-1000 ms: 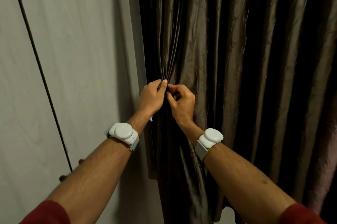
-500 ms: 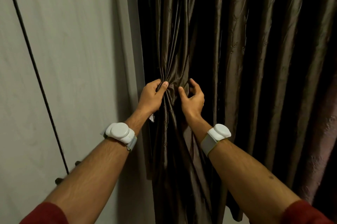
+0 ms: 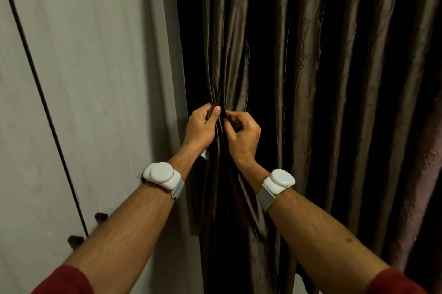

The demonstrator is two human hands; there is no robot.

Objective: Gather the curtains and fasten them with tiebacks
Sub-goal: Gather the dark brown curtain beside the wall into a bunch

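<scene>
Closing back in, right hand [image 3: 242, 137] joins left hand [image 3: 201, 127] pinching brown curtain [image 3: 311, 78] folds beside pale wall [image 3: 83, 78].

Both forearms extended forward and upward, bare, sleeves pushed back. Left hand [image 3: 200, 129] closed, thumb pressed forward. Right hand [image 3: 242, 137] closed, fingers curled inward. Hands nearly touching.

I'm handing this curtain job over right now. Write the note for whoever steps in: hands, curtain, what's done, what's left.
Left hand: shut on gathered folds at the curtain's left edge, beside the wall.
Right hand: shut on the next pleats, touching the left-hand bundle.
Done: a few left pleats bunched.
Left: most of the curtain to the right hangs loose; gather it, then fasten. No tieback in view.
</scene>
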